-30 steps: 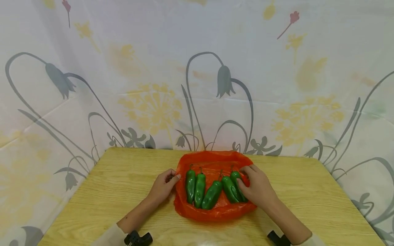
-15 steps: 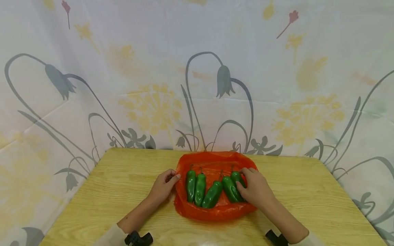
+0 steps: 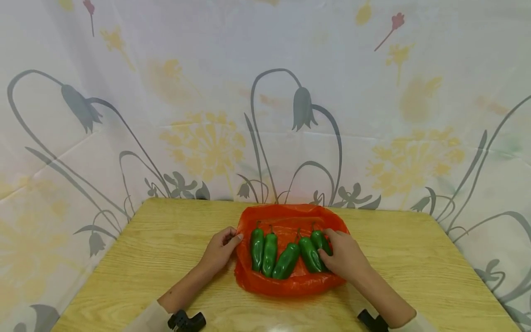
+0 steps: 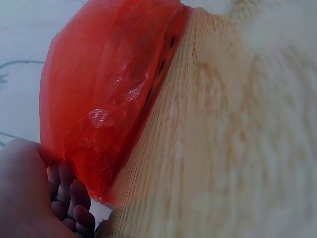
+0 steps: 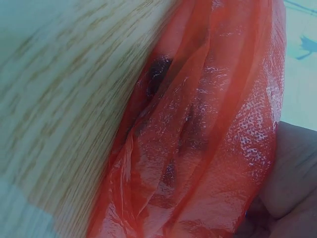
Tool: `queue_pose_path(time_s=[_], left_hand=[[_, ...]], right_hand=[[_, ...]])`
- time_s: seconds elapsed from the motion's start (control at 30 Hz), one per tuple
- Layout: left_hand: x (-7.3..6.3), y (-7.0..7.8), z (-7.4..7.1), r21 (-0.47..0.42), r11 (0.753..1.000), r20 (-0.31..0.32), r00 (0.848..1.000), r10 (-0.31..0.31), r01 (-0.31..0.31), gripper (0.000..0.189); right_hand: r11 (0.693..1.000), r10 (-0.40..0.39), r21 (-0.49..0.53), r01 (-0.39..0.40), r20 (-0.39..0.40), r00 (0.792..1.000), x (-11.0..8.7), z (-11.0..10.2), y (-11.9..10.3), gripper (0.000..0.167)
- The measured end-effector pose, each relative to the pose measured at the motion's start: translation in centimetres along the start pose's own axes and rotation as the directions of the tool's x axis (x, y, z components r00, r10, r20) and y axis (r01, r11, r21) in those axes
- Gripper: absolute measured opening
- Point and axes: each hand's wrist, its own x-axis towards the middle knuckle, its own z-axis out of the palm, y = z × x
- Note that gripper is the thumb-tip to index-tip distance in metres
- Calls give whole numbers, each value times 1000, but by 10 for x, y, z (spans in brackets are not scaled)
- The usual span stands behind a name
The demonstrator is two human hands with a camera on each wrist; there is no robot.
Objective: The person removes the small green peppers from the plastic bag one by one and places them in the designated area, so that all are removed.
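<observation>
Several long green peppers lie side by side, stems pointing away, in an opened red plastic bag (image 3: 286, 288) on the table. My left hand (image 3: 220, 251) pinches the bag's left edge between thumb and fingers; curled fingers show against the red film in the left wrist view. My right hand (image 3: 346, 256) reaches over the bag's right edge, its thumb and fingers around the rightmost green pepper (image 3: 319, 240) and covering its lower part. Beside that one lies another green pepper (image 3: 310, 254). In the right wrist view the red film (image 5: 198, 124) hides most of the hand.
The bag stands on a light wood-grain table (image 3: 174, 230), near its back edge. A pale flower-printed cloth (image 3: 207, 92) hangs behind and at both sides. Black wrist cameras (image 3: 186, 321) sit on both forearms.
My right hand has shifted slightly left over the rightmost pepper, whose lower part is now hidden. More of the bag's right rim shows behind it. My left hand stays at the left edge.
</observation>
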Motion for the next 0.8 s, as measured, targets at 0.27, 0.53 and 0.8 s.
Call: queue_pose_path(time_s=[0.27, 0.53, 0.8], left_hand=[[1, 0, 0, 27, 1000, -1, 1000, 5, -5, 9], [1, 0, -1, 55, 998, 7, 1000, 14, -15, 10], [0, -5, -2, 66, 997, 24, 999, 28, -29, 12]], right_hand=[[1000, -11, 2, 11, 14, 1000, 0, 0, 1, 47], [999, -9, 33, 8, 23, 1000, 0, 2, 1, 50], [998, -8, 64, 6, 37, 999, -1, 4, 1, 54]])
